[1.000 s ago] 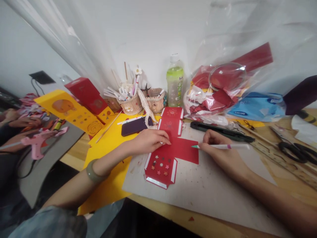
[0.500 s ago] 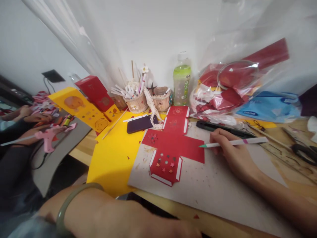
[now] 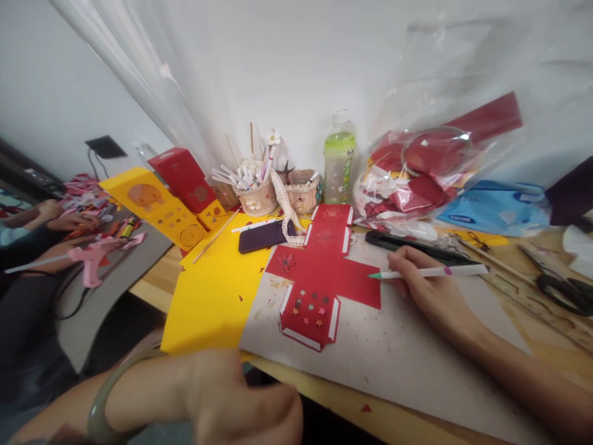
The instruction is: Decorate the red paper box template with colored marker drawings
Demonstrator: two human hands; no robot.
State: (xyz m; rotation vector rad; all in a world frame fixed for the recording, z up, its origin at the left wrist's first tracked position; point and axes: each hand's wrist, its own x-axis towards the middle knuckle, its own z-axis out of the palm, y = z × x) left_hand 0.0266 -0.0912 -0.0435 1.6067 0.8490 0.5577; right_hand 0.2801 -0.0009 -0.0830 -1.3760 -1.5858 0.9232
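Note:
My right hand (image 3: 419,281) is closed round a white marker (image 3: 456,271) with a green tip. Its tip points left, at the right flap of a red cross-shaped paper cut-out (image 3: 319,272); whether it touches is hard to tell. The cut-out lies flat, with white strips along several edges, star and dot stickers on its near flap, and flower shapes on other flaps. Low in the view and close to the camera, my left hand (image 3: 250,395), with a green bangle (image 3: 104,402) on the wrist, hangs near the table's front edge. Its fingers are blurred and partly hidden.
Grey board (image 3: 393,364) and yellow sheet (image 3: 208,296) cover the table. Behind stand a dark phone (image 3: 264,237), marker baskets (image 3: 257,199), a bottle (image 3: 339,161) and a plastic bag (image 3: 407,185). Scissors (image 3: 556,284) lie right. Left, another person's hands (image 3: 78,222) are near a pink glue gun (image 3: 90,262).
My left hand has drawn back to the left along the table's front edge. The view has shifted slightly. My right hand still holds the marker beside the right flap.

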